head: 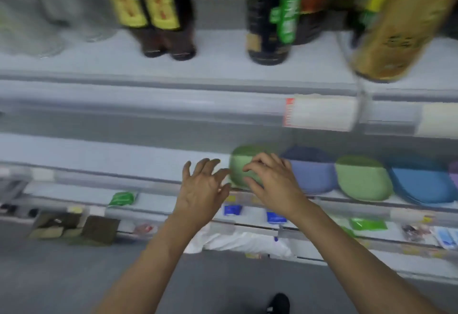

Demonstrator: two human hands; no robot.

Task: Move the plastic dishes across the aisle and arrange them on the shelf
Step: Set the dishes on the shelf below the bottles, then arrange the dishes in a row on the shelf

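At the middle of the frame, on the second shelf (pixel 124 157) from the top, we see a row of plastic dishes running off toward the right edge: a green dish (pixel 239 165), then a blue-violet one (pixel 312 172), another green one (pixel 361 179), a brighter blue stack (pixel 421 184) and a sliver of purple at the frame's edge. Our right hand (pixel 275 184) rests over the first green dish, its fingers (pixel 252 166) curled loosely against the dish's face and not closed around it, so far as the blur lets us judge. Our left hand (pixel 200 187) hovers just beside that dish on its left, fingers (pixel 213 163) spread wide and holding nothing. We judge the step in hand to be arranging: the dishes are already across the aisle and on the shelf, and we are settling the leftmost one into line. The shelf to the left of it lies bare, so further dishes would go there. The next move calls for a light nudge, with both hands steadying the dish, so that it sits snug beside its blue-violet neighbour without tipping off the front lip. Bottles (pixel 270 16) stand on the shelf above, well clear of our hands. Whether the dish leans or lies flat we cannot tell through the blur.
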